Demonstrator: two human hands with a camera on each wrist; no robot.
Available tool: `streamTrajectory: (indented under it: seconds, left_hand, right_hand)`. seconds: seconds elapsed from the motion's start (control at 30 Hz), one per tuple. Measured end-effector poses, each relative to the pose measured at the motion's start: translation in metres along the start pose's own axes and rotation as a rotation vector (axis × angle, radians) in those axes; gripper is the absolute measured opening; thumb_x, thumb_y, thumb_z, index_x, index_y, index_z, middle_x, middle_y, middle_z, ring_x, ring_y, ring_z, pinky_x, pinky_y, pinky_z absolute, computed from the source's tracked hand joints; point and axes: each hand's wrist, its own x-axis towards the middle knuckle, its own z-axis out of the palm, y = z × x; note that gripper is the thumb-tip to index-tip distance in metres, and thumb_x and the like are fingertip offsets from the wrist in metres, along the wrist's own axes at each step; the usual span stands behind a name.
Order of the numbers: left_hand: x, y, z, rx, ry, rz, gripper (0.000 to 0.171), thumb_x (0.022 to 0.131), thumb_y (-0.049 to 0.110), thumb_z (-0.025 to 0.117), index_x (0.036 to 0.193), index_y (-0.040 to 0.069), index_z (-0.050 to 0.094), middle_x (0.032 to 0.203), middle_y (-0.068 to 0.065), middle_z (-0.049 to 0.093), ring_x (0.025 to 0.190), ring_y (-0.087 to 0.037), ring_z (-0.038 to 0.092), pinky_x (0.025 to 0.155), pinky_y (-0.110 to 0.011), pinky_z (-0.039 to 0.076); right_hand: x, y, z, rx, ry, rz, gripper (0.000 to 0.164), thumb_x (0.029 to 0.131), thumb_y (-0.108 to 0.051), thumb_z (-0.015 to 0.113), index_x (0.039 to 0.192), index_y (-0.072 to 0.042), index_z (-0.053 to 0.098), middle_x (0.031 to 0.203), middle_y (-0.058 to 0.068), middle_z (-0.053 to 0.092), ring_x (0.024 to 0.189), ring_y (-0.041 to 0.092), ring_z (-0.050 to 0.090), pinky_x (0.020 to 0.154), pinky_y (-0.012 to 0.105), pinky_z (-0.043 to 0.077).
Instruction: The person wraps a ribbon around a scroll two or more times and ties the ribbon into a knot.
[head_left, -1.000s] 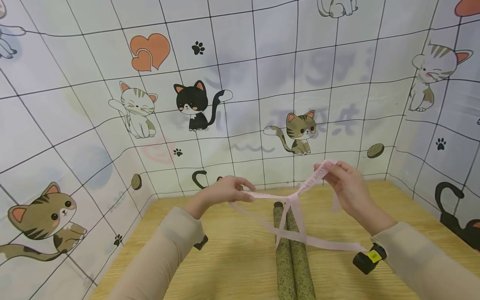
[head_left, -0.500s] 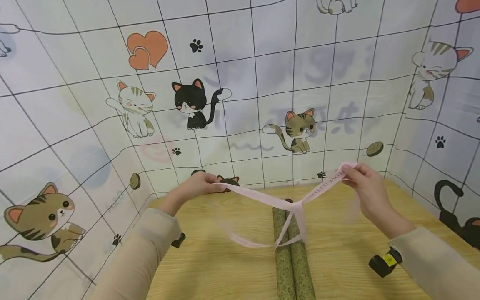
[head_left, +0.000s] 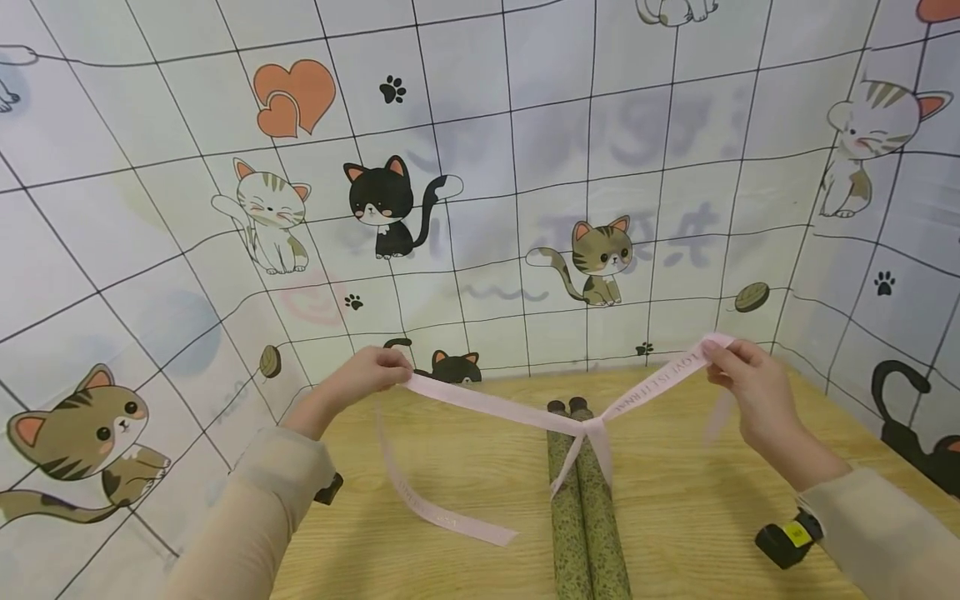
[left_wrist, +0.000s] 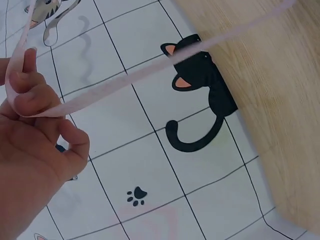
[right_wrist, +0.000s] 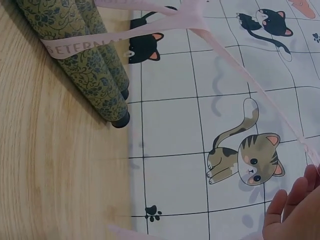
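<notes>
A pink ribbon [head_left: 495,406] with dark lettering loops around two green patterned rolls [head_left: 572,517] and crosses in a knot just above them. My left hand [head_left: 360,379] pinches one end section, drawn out to the left; its loose tail curves down toward the table. On the other side, my right hand [head_left: 757,400] pinches the second section, raised up to the right, with a short tail hanging below the fingers. In the right wrist view the ribbon wraps the rolls [right_wrist: 80,65], which have dark end caps, and its knot [right_wrist: 190,15] stands off from them.
The rolls lie lengthwise on a light wooden table [head_left: 450,467]. Behind it and at both sides rises a white sheet [head_left: 480,192] with a black grid and cartoon cats. Black wrist devices [head_left: 787,537] sit at the sleeves.
Both hands have moved apart, the left to the left and the right to the right. The ribbon between them has lengthened, and its left tail has swung out to the left.
</notes>
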Motion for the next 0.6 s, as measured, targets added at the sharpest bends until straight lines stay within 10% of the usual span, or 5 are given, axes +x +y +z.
streamTrajectory:
  seconds: [0.6]
  left_hand:
    - [-0.026, -0.06, 0.006, 0.044, 0.035, -0.153, 0.013, 0.087, 0.013, 0.051, 0.083, 0.005, 0.06, 0.065, -0.003, 0.049, 0.06, -0.017, 0.042, 0.059, -0.03, 0.035]
  right_hand:
    - [-0.013, 0.03, -0.028, -0.177, 0.014, 0.102, 0.008, 0.088, -0.027, 0.065, 0.082, -0.022, 0.066, 0.075, -0.012, 0.058, 0.065, 0.007, 0.052, 0.062, 0.014, 0.045]
